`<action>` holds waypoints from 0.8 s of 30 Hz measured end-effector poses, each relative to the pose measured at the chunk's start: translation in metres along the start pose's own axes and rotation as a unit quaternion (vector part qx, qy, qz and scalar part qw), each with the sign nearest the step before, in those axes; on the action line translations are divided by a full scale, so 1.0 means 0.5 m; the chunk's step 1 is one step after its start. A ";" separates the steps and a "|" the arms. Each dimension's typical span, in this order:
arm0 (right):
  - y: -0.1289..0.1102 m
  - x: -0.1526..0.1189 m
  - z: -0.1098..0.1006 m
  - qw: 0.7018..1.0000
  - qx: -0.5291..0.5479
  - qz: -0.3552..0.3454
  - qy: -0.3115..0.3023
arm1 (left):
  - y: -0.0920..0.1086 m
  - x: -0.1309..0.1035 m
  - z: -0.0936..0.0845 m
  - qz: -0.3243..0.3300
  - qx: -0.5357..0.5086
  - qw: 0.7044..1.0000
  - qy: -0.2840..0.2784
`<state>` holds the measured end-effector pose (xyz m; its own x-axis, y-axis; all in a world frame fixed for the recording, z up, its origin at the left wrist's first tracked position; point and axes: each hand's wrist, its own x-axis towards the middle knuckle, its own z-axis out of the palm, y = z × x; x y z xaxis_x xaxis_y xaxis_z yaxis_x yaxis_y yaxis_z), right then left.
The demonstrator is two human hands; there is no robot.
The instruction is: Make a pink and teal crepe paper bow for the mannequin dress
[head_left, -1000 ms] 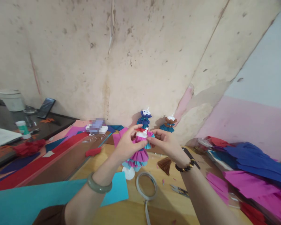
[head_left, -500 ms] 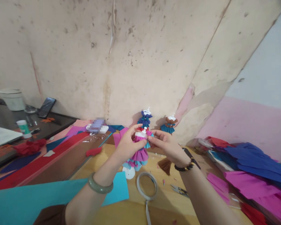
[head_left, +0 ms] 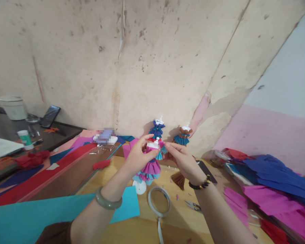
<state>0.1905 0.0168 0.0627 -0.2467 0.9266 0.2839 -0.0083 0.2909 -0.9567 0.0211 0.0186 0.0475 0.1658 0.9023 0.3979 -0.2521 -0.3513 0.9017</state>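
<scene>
A small white dress form stands upright before me, wearing a ruffled pink and light-blue paper dress (head_left: 152,167). My left hand (head_left: 139,154) curls round the form's upper body, its thumb pressing on the front of the bodice. Between the closed fingertips of my right hand (head_left: 180,157) is a pleated pink and blue paper piece (head_left: 162,149) at the side of the bodice. The form's round white base (head_left: 139,187) shows below the skirt. Just in front lies a roll of tape (head_left: 149,202) with its loose end trailing towards me.
Two more dressed forms, one blue (head_left: 154,130) and one brown and teal (head_left: 181,139), stand by the wall. Small snips (head_left: 193,205) lie right of the tape. Turquoise paper (head_left: 127,205) is at left; blue paper (head_left: 277,176) is piled at right. A phone (head_left: 51,116) leans far left.
The fingers of my right hand have shifted slightly on the pleated paper, and more of its blue side shows. My left hand keeps its hold on the dress form.
</scene>
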 end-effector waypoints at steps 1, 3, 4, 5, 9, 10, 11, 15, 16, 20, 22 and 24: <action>0.002 0.000 0.001 1.000 0.001 -0.003 -0.001 | 0.001 -0.001 0.000 -0.001 -0.004 1.000 -0.001; 0.006 0.000 0.003 1.000 0.001 -0.009 0.000 | 0.002 -0.001 0.000 -0.002 -0.016 1.000 -0.002; 0.007 0.000 0.005 1.000 0.001 -0.011 0.004 | 0.002 -0.001 0.000 -0.002 -0.021 1.000 0.000; 0.008 -0.001 0.008 1.000 0.000 -0.014 0.010 | 0.002 0.000 -0.001 -0.004 -0.025 1.000 0.005; 0.009 -0.006 0.019 0.998 -0.003 -0.034 0.044 | -0.004 0.006 -0.006 -0.020 -0.040 0.999 0.026; 0.010 -0.007 0.021 0.998 -0.004 -0.038 0.049 | -0.005 0.007 -0.008 -0.023 -0.045 0.998 0.028; 0.011 -0.008 0.022 0.998 -0.004 -0.040 0.053 | -0.007 0.009 -0.009 -0.026 -0.049 0.998 0.028; 0.015 -0.010 0.023 0.998 -0.017 -0.037 0.054 | -0.007 0.009 -0.012 -0.033 -0.057 0.997 0.030; 0.017 -0.010 0.022 0.998 -0.021 -0.038 0.055 | -0.005 0.008 -0.011 -0.033 -0.056 0.997 0.031; 0.022 -0.008 0.021 0.997 -0.031 -0.050 0.054 | 0.002 0.007 -0.010 -0.028 -0.055 0.998 0.029; 0.022 -0.008 0.022 0.997 -0.032 -0.056 0.050 | 0.003 0.007 -0.009 -0.028 -0.058 0.997 0.030; 0.021 -0.009 0.023 0.996 -0.031 -0.063 0.052 | 0.003 0.008 -0.009 -0.029 -0.057 0.997 0.034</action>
<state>0.1805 0.0130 0.0508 -0.1453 0.9008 0.4092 0.0278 0.4171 -0.9084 0.0171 0.0231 0.0497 0.1189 0.9365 0.3299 -0.3521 -0.2709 0.8959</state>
